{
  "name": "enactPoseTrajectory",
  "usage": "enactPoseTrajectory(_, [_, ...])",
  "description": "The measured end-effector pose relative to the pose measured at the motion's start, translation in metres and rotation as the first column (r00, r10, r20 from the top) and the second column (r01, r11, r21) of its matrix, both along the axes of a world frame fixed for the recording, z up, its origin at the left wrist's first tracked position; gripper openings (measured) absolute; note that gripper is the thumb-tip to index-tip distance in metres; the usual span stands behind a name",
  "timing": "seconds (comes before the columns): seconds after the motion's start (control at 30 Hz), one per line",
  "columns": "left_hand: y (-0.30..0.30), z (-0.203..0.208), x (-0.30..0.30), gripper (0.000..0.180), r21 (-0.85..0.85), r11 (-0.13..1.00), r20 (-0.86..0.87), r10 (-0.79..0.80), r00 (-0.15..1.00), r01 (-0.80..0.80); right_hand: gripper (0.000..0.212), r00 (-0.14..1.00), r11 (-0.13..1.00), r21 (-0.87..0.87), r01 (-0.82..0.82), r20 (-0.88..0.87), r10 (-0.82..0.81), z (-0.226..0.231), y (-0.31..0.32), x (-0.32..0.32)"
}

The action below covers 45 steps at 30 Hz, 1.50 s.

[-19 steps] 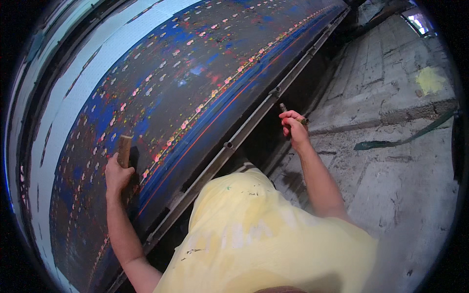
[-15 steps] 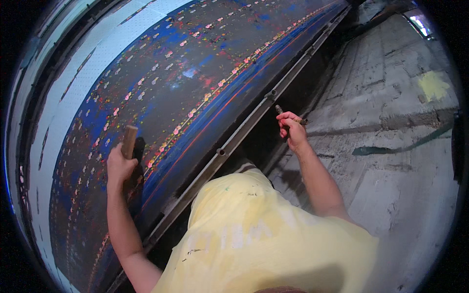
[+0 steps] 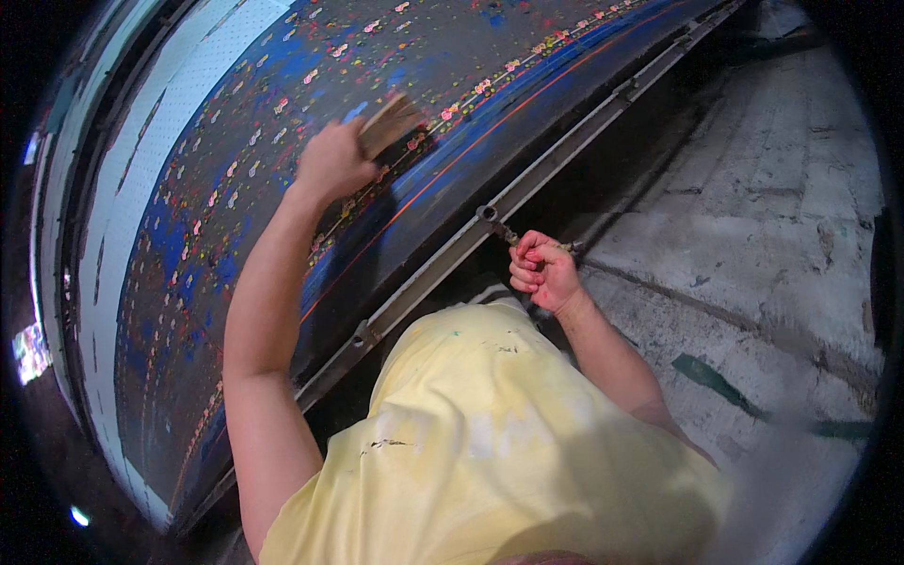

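Observation:
My left hand (image 3: pixel 330 168) is closed round a flat wooden block (image 3: pixel 392 126) over the dark, paint-specked surface (image 3: pixel 254 235) on the left. Whether the block touches that surface cannot be told. Closed fingers of my right hand (image 3: pixel 546 273) grip a thin, knobbly metal rod (image 3: pixel 509 234), its far end close to a round fitting (image 3: pixel 487 214) on the metal rail (image 3: pixel 556 153). The other end of the rod shows past my knuckles; the middle is hidden by the fingers.
Rows of pink and yellow marks and an orange line (image 3: pixel 452 168) run along the surface beside the rail. A pale dotted border (image 3: pixel 155 141) edges its far left. On the right lies a grey, worn floor (image 3: pixel 734 273) with a dark green strip (image 3: pixel 718 384).
My left hand has moved away from me and to the right with the wooden block. The rod in my right hand has come next to a round rail fitting. The view has shifted.

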<state>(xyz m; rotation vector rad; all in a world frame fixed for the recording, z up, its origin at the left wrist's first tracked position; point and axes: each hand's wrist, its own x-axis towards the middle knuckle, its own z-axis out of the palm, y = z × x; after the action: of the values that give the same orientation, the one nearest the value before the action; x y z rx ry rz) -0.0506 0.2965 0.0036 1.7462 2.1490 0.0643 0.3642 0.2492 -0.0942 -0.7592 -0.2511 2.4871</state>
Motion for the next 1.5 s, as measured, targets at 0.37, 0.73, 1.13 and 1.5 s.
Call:
enactPoseTrajectory(0.37, [0.095, 0.0, 0.065, 0.067, -0.07, 0.99, -0.107, -0.129, 0.986, 0.122, 0.019, 0.988, 0.977, 0.212, -0.022, 0.156, -0.011, -0.002, -0.009, -0.006])
enactPoseTrajectory(0.73, [0.004, -0.013, 0.067, 0.077, 0.631, 0.623, -0.222, -0.424, 0.878, 0.461, 0.011, 0.649, -0.397, 0.522, -0.755, 0.508, -0.566, -0.01, 0.01, -0.002])
enactPoseTrajectory(1.13, [-0.06, -0.05, 0.139, 0.046, 0.436, 0.873, 0.502, -0.438, 0.746, 0.219, 0.025, 0.797, -0.133, 0.863, -0.488, 0.379, -0.47, 0.025, 0.004, 0.006])
enactPoseTrajectory(1.5, [-0.068, -0.069, 0.15, 0.037, 0.489, 0.872, 0.584, -0.343, 0.736, 0.019, 0.021, 0.976, 0.973, 0.231, -0.024, 0.215, -0.027, 0.029, -0.011, -0.012])
